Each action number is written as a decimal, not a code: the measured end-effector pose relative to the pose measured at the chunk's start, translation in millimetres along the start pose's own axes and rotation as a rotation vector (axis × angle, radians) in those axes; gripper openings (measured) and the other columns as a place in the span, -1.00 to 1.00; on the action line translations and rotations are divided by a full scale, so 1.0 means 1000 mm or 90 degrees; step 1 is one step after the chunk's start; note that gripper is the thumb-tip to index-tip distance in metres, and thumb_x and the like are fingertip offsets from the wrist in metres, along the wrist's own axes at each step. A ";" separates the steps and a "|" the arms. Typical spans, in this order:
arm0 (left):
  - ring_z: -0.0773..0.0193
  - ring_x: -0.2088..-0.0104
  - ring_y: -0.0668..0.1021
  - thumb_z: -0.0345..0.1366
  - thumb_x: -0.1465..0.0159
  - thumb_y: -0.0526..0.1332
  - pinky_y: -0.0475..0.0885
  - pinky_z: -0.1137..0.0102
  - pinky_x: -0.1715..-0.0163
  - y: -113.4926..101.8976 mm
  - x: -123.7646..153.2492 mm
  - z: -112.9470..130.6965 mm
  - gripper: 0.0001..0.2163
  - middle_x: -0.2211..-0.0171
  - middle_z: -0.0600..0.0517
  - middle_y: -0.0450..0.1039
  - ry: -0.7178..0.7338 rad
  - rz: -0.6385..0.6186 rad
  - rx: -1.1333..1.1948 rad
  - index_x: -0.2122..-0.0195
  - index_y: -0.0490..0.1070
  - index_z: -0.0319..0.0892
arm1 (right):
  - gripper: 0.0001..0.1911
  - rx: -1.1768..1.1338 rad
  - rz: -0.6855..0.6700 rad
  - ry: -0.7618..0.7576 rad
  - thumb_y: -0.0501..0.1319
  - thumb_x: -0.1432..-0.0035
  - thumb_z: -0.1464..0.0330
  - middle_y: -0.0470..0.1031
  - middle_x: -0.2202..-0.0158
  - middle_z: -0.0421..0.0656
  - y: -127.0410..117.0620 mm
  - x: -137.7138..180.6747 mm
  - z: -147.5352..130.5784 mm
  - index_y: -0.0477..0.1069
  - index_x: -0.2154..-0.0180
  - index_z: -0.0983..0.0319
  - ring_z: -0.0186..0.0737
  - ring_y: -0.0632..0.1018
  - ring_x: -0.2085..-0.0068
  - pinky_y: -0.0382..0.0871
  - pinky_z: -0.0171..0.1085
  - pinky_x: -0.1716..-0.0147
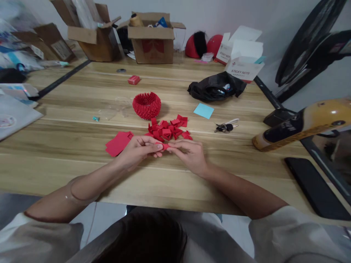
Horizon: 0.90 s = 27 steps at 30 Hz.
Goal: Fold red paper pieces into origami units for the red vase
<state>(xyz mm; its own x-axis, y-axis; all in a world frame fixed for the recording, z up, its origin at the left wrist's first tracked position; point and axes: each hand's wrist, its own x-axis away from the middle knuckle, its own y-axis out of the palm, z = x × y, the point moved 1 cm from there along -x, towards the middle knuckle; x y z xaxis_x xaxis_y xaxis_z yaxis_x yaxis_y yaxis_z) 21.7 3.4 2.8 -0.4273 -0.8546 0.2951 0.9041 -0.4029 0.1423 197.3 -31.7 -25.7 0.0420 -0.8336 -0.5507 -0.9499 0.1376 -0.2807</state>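
Between my two hands is a small folded piece of red paper [165, 146]. My left hand [144, 149] pinches its left end between thumb and fingers, and my right hand [191, 153] pinches the right end. Just beyond my fingers lies a loose pile of folded red paper pieces [167, 128]. A stack of flat red paper sheets [117, 143] rests beside my left wrist. Farther back stands a round red bowl [147, 106] built of many folded paper pieces. How the held piece is folded is partly hidden by my fingers.
A light blue paper pad [203, 110], keys [226, 126] and a black plastic bag [216, 87] lie to the right. A yellow-and-black bottle [298, 124] and a phone [318, 186] are at the right edge. Cardboard boxes [150, 47] line the back, with a small red block [134, 80] before them.
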 end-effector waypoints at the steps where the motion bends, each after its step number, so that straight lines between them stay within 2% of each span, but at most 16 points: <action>1: 0.37 0.56 0.55 -0.31 0.10 0.45 0.46 0.51 0.52 0.000 0.000 0.000 -0.81 0.53 -0.04 0.57 -0.002 0.002 0.002 0.48 0.55 -0.28 | -0.92 0.004 -0.003 0.009 0.28 -0.05 0.35 0.62 0.41 -0.18 0.000 0.000 0.000 0.57 0.40 0.13 -0.24 0.60 0.37 0.51 -0.25 0.33; 4: 0.36 0.56 0.55 -0.31 0.11 0.45 0.46 0.50 0.52 0.000 0.000 0.001 -0.82 0.55 -0.05 0.57 -0.004 -0.004 -0.009 0.50 0.55 -0.28 | -0.92 0.001 -0.020 0.013 0.28 -0.06 0.34 0.61 0.40 -0.17 0.000 0.000 0.003 0.57 0.43 0.14 -0.24 0.60 0.35 0.51 -0.26 0.30; 9: 0.40 0.61 0.52 -0.31 0.10 0.44 0.42 0.53 0.56 0.000 0.001 0.003 -0.85 0.60 -0.01 0.55 -0.037 -0.046 -0.037 0.54 0.55 -0.26 | -0.90 -0.018 -0.108 -0.039 0.26 -0.08 0.34 0.61 0.36 -0.20 -0.003 -0.002 0.004 0.57 0.42 0.10 -0.22 0.60 0.27 0.52 -0.24 0.23; 14: 0.40 0.57 0.54 -0.31 0.09 0.44 0.43 0.56 0.53 0.001 0.001 0.004 -0.83 0.58 -0.02 0.56 -0.014 -0.026 -0.027 0.50 0.55 -0.27 | -0.88 0.023 -0.045 -0.048 0.24 -0.09 0.37 0.61 0.41 -0.17 -0.001 0.000 0.001 0.57 0.41 0.14 -0.24 0.60 0.34 0.52 -0.26 0.28; 21: 0.42 0.59 0.53 -0.31 0.07 0.44 0.42 0.58 0.54 0.000 0.001 0.004 -0.84 0.60 -0.01 0.56 -0.034 -0.066 -0.050 0.52 0.54 -0.28 | -0.90 -0.012 -0.080 -0.131 0.26 -0.07 0.41 0.61 0.38 -0.18 -0.003 -0.001 0.003 0.57 0.40 0.14 -0.25 0.61 0.34 0.52 -0.27 0.28; 27: 0.39 0.56 0.55 -0.32 0.01 0.41 0.45 0.53 0.50 -0.002 -0.003 -0.001 -0.85 0.55 -0.04 0.57 0.024 -0.055 -0.057 0.46 0.56 -0.29 | -0.89 -0.005 -0.035 -0.070 0.25 -0.08 0.43 0.60 0.43 -0.14 0.002 0.002 0.000 0.57 0.40 0.19 -0.23 0.60 0.35 0.51 -0.25 0.30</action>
<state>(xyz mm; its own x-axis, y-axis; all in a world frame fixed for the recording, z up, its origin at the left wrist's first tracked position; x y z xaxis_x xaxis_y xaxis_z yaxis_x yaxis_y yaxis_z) 21.3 6.0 0.9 -0.5042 -0.8270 0.2488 0.8616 -0.5012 0.0799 195.8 -32.6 -27.3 0.1269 -0.7763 -0.6174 -0.9476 0.0891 -0.3068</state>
